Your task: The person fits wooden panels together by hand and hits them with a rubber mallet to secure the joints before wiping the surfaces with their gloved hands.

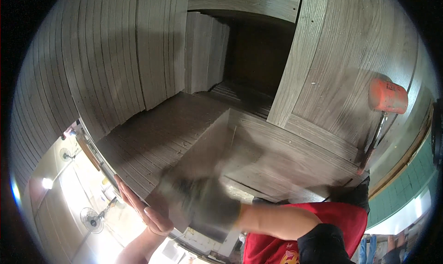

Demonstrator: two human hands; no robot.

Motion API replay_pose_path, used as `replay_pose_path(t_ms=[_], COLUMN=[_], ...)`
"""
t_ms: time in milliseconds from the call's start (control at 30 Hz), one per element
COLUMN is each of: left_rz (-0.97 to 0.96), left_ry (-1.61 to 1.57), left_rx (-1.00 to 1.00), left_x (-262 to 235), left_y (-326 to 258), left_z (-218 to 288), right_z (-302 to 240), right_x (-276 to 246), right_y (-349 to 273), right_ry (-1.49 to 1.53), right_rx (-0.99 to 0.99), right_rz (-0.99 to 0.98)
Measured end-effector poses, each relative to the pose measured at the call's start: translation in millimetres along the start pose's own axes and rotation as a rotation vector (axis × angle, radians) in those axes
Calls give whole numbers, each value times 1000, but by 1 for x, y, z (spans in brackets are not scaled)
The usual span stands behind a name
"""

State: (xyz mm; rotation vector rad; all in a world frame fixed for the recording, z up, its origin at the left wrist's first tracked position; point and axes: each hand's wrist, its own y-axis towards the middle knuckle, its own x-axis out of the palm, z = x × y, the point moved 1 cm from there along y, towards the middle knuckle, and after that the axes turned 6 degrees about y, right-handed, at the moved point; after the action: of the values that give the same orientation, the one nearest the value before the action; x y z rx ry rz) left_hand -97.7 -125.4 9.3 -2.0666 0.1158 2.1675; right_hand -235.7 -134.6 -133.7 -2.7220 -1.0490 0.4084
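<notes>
At the upper left of the frame stood a row of upright grey boards [106, 56], and below them lay a flat stack of boards [152, 135] whose near edge ran down toward the lower left. Against that edge, low and left of centre, lay the person's left hand [140, 211]: bare, flat, fingers straight and pressed together, holding nothing. The right hand was out of the picture. Just right of the hand, in the middle of the frame, was the grey wood-grain panel [203, 148], tilted up from the stack. A co-worker's grey-gloved hand [203, 208] sat blurred at its lower end. The work looked like seating this panel. It would go best with the palm broad on the edge and the fingertips clear of the seam where the boards meet. Open room was scarce. The dark gap [258, 56] at the upper centre was the only free depth, and boards walled it on both sides. To the right rose a tall upright panel [332, 56]. Beside it, at the right of the frame, an orange-headed mallet [387, 95] stood raised, with a dark-gloved hand [355, 195] at the foot of its handle. Its likely swing path made the centre right a place to avoid.
</notes>
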Motion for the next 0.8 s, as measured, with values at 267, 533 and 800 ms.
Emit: replay_pose_path(t_ms=[267,533,800], left_rz=[-27,-18,-6], left_ry=[63,31,67], left_rx=[0,5,-19], left_x=[-3,-1,-6], left_y=[3,-6,-5], left_z=[1,-4,-1], right_z=[3,-12,-26], right_x=[-33,-49,-41], right_y=[1,-13,-24], right_ry=[770,23,60], right_rx=[99,-50,-276], right_rz=[362,-15,-34])
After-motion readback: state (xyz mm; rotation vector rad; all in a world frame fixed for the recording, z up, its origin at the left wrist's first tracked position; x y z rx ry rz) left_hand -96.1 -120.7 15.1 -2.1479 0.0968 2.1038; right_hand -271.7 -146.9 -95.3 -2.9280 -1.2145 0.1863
